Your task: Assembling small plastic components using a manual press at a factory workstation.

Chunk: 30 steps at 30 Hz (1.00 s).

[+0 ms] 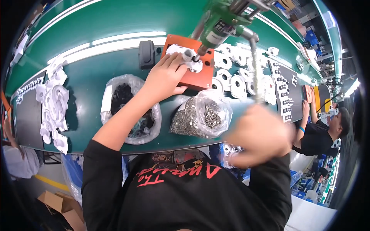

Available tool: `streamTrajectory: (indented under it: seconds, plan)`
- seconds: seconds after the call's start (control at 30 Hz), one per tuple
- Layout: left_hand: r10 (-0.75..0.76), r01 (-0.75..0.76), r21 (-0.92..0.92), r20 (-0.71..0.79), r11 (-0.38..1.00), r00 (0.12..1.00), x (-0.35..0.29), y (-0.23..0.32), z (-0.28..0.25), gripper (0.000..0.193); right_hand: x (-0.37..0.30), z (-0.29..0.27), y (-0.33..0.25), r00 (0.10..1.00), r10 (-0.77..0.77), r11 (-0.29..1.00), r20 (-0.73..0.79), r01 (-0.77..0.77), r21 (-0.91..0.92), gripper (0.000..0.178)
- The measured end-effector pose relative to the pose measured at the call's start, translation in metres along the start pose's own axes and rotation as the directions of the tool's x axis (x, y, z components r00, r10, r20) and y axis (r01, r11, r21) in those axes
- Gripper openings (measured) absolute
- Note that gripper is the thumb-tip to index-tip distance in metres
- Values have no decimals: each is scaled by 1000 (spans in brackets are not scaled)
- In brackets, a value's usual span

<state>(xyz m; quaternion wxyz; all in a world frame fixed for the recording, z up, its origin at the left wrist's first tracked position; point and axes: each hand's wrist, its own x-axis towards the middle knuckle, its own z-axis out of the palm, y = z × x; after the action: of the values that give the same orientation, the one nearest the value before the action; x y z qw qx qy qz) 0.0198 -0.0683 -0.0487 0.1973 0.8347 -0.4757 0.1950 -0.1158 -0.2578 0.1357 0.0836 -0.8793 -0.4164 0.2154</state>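
Observation:
My left hand presses a white plastic part onto the orange fixture block, fingers bent over the part's near side and thumb on the block's edge. Above it stands a green hand press, its metal tip down at the dark spot on the part; whether they touch I cannot tell. On the right, my right hand is smeared by motion, closed round the lower end of the press lever. The lever's grip is hidden inside this hand.
A bag of screws and a bag of black parts lie on the green table near me. White parts are heaped at left and right. A black case sits behind. A co-worker is at right.

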Motion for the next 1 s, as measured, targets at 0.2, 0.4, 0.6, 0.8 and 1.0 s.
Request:
streamTrajectory:
  seconds: [0.2, 0.4, 0.6, 0.8, 1.0]
  plan:
    - [37, -40, -204, -19, 978, 999, 10, -12, 3, 52, 0, 14, -9, 888, 10, 855, -460, 231, 465, 33]
    - [-19, 25, -199, 31, 980, 999, 34, -45, 22, 43, -26, -84, 65, 107, 230, 614, -967, 755, 230, 32]
    - [34, 16, -248, 194, 969, 980, 63, -30, -4, 35, -1, -61, 115, 67, 789, 430, -611, 651, 626, 29]
    - [-233, 287, -271, 215, 919, 948, 70, -39, -34, 30, -53, 32, 112, 174, 611, 772, -772, 88, 630, 27]
    - [-521, 452, -457, -31, 766, 853, 76, -151, 17, 43, -29, 162, 125, 211, 728, 632, -652, -576, 519, 20]
